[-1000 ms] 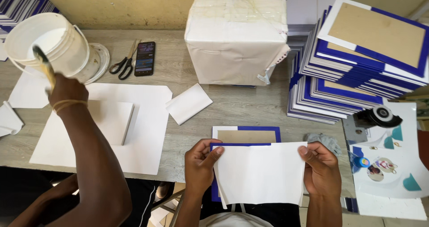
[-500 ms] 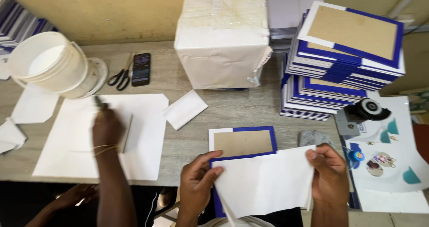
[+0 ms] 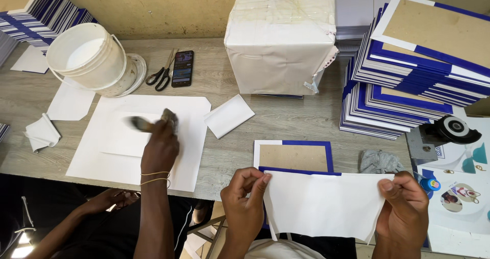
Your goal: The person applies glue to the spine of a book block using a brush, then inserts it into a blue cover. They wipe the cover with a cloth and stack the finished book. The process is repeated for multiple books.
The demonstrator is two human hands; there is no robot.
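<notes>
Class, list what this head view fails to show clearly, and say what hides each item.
- Brush in the co-worker's hand: motion blur, bristles unclear.
- Blue-edged cover: near part hidden by the white sheet held by the left hand and right hand.
- Phone screen: too small.
- Bucket contents: whitish, unclear.

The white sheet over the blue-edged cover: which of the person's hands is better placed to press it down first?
Probably the left hand. It pinches the white sheet at the corner that lies right over the blue-edged cover, while the right hand holds the far edge, beyond the cover's side.
</notes>
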